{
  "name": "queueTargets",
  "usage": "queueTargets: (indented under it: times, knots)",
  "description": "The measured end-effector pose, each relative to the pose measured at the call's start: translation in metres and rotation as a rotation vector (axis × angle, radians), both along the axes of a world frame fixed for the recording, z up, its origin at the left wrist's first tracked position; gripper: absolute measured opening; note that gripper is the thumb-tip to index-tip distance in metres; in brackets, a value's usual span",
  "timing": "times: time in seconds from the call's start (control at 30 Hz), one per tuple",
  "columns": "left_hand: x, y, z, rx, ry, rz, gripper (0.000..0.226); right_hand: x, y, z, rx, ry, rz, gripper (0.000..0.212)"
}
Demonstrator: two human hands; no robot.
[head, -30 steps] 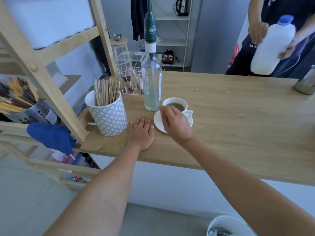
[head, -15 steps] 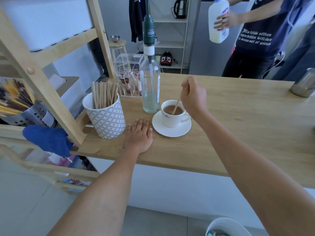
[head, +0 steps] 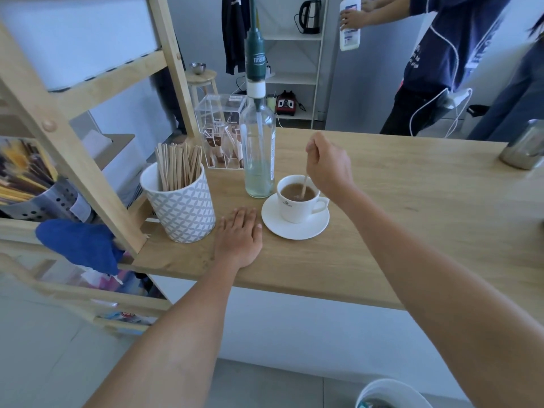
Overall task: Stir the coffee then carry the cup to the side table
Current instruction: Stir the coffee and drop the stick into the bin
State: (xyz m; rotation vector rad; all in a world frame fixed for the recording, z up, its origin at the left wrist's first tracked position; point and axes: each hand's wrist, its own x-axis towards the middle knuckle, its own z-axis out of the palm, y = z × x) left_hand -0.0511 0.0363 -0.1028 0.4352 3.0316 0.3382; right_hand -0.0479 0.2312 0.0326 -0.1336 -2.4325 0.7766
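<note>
A white cup (head: 295,209) of milky brown coffee stands on a white saucer (head: 294,229) on the wooden counter (head: 412,207). My right hand (head: 328,164) hovers just above and behind the cup, closed on a thin wooden stir stick (head: 303,187) whose lower end dips into the coffee. My left hand (head: 240,237) lies flat on the counter with fingers together, just left of the saucer and holding nothing.
A tall glass bottle (head: 259,148) stands right behind the cup. A patterned pot of wooden stir sticks (head: 181,201) and a clear sachet box (head: 220,131) lie to the left. A metal jug (head: 524,148) sits far right. A person with a milk bottle (head: 349,23) stands beyond the counter.
My right hand rose from the saucer's edge with the stick, which now dips into the coffee. The person behind lifted the milk bottle and moved it left. My left hand stayed put.
</note>
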Motion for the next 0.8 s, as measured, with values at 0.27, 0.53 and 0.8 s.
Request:
queueTargets:
  times: [0.27,0.53,0.8]
  knots:
    - [0.000,0.000,0.000,-0.002,-0.001,-0.002,0.056,-0.004,-0.007,0.007,-0.065,-0.020,0.005,0.022]
    - [0.001,0.000,0.001,0.003,-0.003,0.000,0.056,-0.002,0.002,0.007,0.056,-0.027,-0.011,0.021]
    - [0.001,0.000,0.001,-0.005,-0.004,-0.007,0.057,-0.007,-0.020,0.014,0.024,-0.031,0.081,0.023]
